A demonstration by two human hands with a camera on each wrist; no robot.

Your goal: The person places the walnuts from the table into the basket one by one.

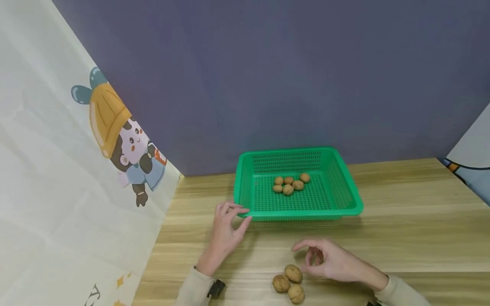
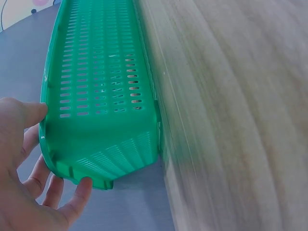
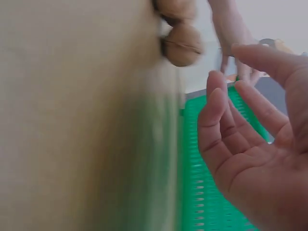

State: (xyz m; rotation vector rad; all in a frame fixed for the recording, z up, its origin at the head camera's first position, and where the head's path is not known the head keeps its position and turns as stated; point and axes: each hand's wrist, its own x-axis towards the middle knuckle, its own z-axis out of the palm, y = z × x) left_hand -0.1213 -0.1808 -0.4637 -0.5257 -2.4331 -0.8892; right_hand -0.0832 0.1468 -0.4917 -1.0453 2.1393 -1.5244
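Observation:
At its front left corner, a green plastic basket (image 1: pixel 298 216) has its rim between the thumb and fingers of my left hand (image 1: pixel 226 233). The left wrist view shows the thumb (image 2: pixel 36 114) on the rim and the other fingers around the corner. Several walnuts (image 1: pixel 288 189) lie together on the basket's floor. In front of the basket, three walnuts (image 1: pixel 281 283) sit close together on the table. Just right of them is my right hand (image 1: pixel 331 260), its fingers loosely bent and holding nothing. Two of these walnuts (image 3: pixel 184 45) show in the right wrist view, apart from the fingers.
The wood-grain table (image 1: pixel 413 221) runs back to a dark blue-grey wall (image 1: pixel 306 76). On the left rises a white wall covering (image 1: pixel 49 170) with a cartoon figure printed on it. Another printed panel (image 1: pixel 476 148) stands at the right edge.

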